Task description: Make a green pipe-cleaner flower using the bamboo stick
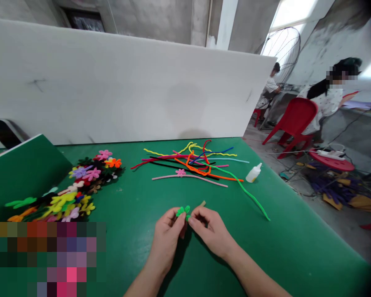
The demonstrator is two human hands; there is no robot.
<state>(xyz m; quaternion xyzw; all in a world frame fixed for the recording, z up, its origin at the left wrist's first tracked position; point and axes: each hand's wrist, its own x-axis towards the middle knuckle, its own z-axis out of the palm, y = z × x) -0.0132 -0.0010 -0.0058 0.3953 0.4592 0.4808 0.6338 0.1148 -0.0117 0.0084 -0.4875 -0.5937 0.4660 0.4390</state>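
Fingers (pixel 179 222) of left hand (pixel 168 232) pinch green felt flower (pixel 183 210) low centre of frame over worktop (pixel 136 198), right hand (pixel 209 230) closed on tan stem (pixel 203 203) beside it, apparently joining them; next needs steady alignment.

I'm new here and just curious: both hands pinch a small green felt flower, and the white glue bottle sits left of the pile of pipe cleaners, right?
Not quite. The head view shows the glue bottle sitting right of the pile of pipe cleaners, not left. The rest holds: the left hand and right hand pinch the small green felt flower.
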